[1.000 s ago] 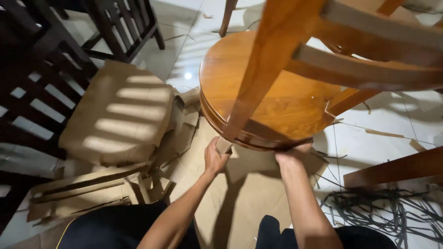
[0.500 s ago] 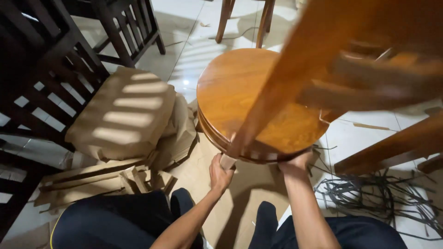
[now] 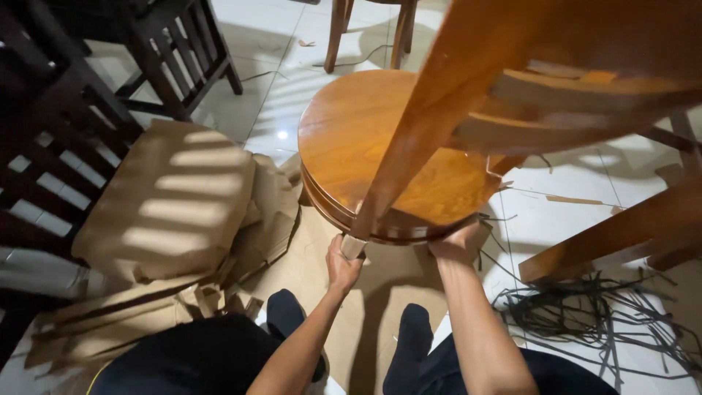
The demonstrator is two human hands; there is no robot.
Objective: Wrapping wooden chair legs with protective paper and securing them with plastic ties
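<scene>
A round, glossy orange-brown wooden tabletop [image 3: 365, 139] lies low over the floor in front of me. My left hand [image 3: 341, 263] is closed around the lower end of a slanted wooden leg [image 3: 409, 139] at the tabletop's near edge. My right hand [image 3: 455, 247] grips the rim of the tabletop a little to the right. More wooden rails [image 3: 570, 110] of the same colour cross the upper right, close to the camera. My dark-clothed legs and feet [image 3: 409, 336] rest on brown cardboard [image 3: 365, 307] below the tabletop.
A paper-wrapped block [image 3: 164, 201] lies at left among torn cardboard pieces [image 3: 131, 300]. Dark wooden chairs [image 3: 80, 88] stand at the upper left. A tangle of black straps [image 3: 599, 314] lies at right on white floor tiles [image 3: 578, 219]. Another wooden beam [image 3: 621, 234] crosses the right side.
The view has shifted slightly and the blurred rails at upper right have steadied. Both hands keep their holds on the leg and the rim.
</scene>
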